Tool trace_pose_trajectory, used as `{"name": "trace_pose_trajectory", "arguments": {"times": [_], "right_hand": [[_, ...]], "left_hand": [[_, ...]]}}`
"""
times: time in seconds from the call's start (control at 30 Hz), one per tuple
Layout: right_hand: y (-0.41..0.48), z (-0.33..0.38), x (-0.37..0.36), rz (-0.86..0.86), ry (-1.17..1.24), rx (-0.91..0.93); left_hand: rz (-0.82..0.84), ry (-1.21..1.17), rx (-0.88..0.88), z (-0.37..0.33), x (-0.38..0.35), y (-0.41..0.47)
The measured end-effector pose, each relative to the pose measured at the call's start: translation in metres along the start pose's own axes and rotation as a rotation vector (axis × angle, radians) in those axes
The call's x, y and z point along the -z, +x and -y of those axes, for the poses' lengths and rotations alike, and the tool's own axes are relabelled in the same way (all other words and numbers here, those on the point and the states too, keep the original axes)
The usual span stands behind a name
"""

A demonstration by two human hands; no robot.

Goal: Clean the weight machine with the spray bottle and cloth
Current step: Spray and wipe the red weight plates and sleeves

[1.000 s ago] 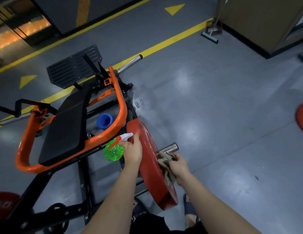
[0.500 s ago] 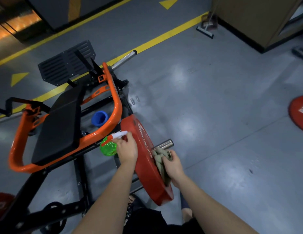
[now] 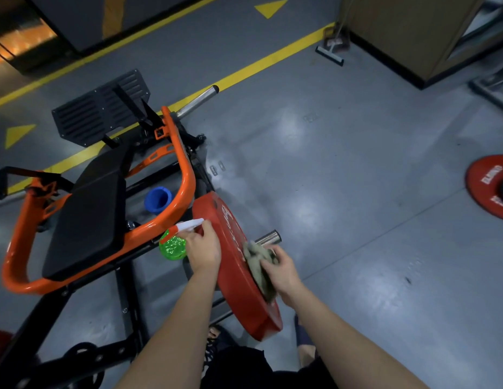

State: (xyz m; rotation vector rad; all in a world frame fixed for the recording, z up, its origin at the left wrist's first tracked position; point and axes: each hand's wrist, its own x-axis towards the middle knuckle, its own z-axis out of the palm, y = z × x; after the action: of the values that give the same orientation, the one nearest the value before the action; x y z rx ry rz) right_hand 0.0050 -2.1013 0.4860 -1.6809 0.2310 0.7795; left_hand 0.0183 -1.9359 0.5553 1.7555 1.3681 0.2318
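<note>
Hands work either side of the plate. The right hand (image 3: 281, 272) bunches a grey cloth (image 3: 258, 262) and presses it on the outer face of the red weight plate (image 3: 239, 299), just below the steel sleeve (image 3: 268, 238). The left hand (image 3: 204, 249) grips the green spray bottle (image 3: 173, 247) by its neck, close against the plate's rim. The plate hangs on the orange-framed weight machine (image 3: 185, 169). For a good wipe, I'd use firm overlapping strokes from hub to rim, the left hand steadying the plate.
</note>
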Motion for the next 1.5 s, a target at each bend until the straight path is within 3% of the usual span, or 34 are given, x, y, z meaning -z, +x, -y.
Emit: {"name": "trace_pose_trajectory", "arguments": {"times": [0.07, 0.13, 0.3, 0.47, 0.53, 0.67, 0.83, 1.0, 1.23, 1.33, 1.5], "right_hand": [[-0.006, -0.027, 0.016, 0.062, -0.236, -0.139], [-0.012, -0.033, 0.023, 0.079, -0.285, -0.236], [-0.007, 0.019, -0.01, -0.017, 0.11, -0.137], [-0.019, 0.048, -0.024, 0.007, 0.363, 0.016], [-0.024, 0.033, -0.034, -0.016, 0.27, 0.082], [-0.031, 0.01, -0.053, -0.114, -0.193, 0.35], [-0.021, 0.012, -0.059, -0.231, -0.31, 0.451], [-0.014, 0.03, -0.07, -0.296, -0.366, 0.422], [0.031, 0.091, -0.088, -0.232, -0.438, 0.199], [0.066, 0.113, -0.086, -0.099, -0.268, 0.05], [0.058, 0.074, -0.051, -0.036, 0.072, 0.03]], "left_hand": [[-0.005, -0.009, -0.002, 0.001, -0.001, 0.001], [-0.004, -0.005, -0.006, 0.003, -0.002, 0.001], [-0.009, -0.016, -0.004, -0.001, -0.002, 0.002], [0.005, -0.084, -0.002, 0.001, -0.001, 0.008], [-0.003, -0.091, -0.003, 0.001, -0.001, 0.007], [0.028, -0.083, -0.017, 0.004, 0.001, 0.003], [-0.014, -0.22, 0.0, 0.002, 0.004, 0.003], [-0.119, -0.287, -0.022, -0.004, 0.016, 0.013], [-0.156, -0.273, -0.012, -0.004, 0.025, 0.007], [-0.17, -0.247, -0.012, -0.003, 0.02, 0.008], [-0.226, -0.264, -0.061, -0.02, 0.018, -0.002]]}}
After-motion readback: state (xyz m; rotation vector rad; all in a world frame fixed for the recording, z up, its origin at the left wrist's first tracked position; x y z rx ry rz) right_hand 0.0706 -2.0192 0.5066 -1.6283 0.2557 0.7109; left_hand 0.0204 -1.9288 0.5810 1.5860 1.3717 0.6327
